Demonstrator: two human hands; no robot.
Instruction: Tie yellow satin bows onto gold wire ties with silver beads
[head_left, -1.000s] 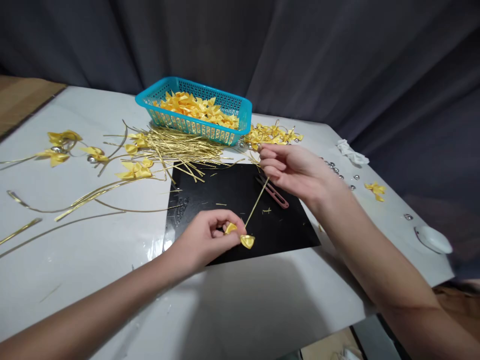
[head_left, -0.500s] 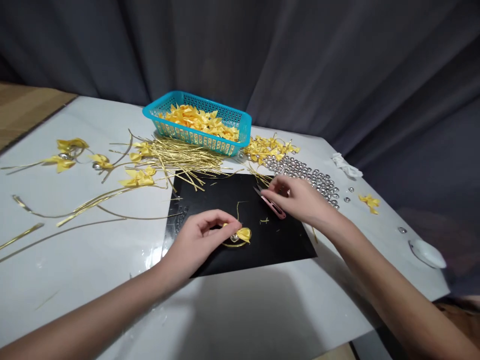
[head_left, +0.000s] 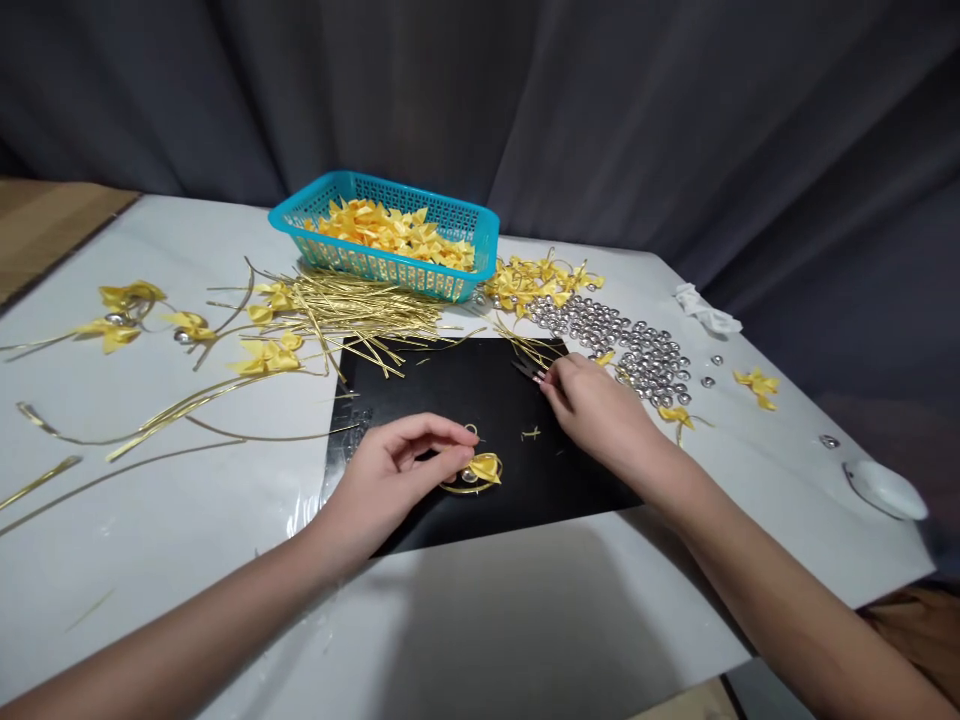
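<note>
My left hand pinches a small yellow ribbon bow with a silver bead and a curled gold wire, pressed onto the black mat. My right hand lies on the mat's right part, its fingers closed over the pink snips, whose dark tip pokes out to the left. A short gold wire offcut lies between the hands.
A teal basket of yellow bows stands behind the mat. Gold wire strips are heaped left of it. Silver beads spread to the right, finished bows behind them. A white dish sits at the right edge.
My right hand let go of the straight gold wire, dropped to the mat and closed on the pink snips. The wire at the bow now curls in a loop. My left hand stayed.
</note>
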